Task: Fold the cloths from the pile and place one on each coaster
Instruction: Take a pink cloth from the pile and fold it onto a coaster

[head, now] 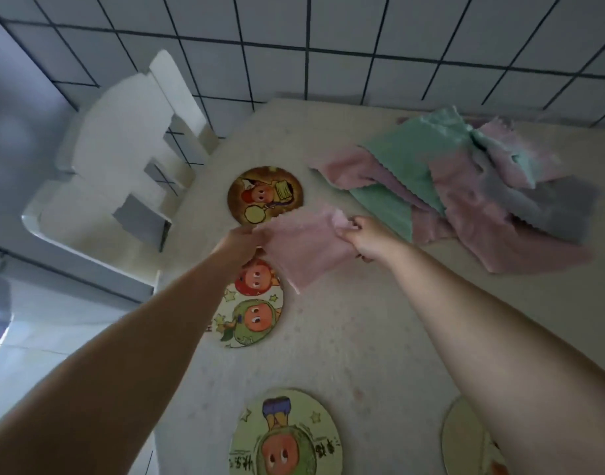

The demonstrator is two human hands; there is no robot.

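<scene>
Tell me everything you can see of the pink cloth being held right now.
The pink cloth is small, soft and fleecy-looking, seemingly folded. The left hand holds its left edge; the right hand pinches its right corner. It is above the table, overlapping the middle coaster, apart from the pile.

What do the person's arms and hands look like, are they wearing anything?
Nothing is worn that the picture shows. Both forearms are bare, with no sleeves reaching into view. The left hand and the right hand have no gloves, and no watch, bracelet or ring can be seen on them.
</scene>
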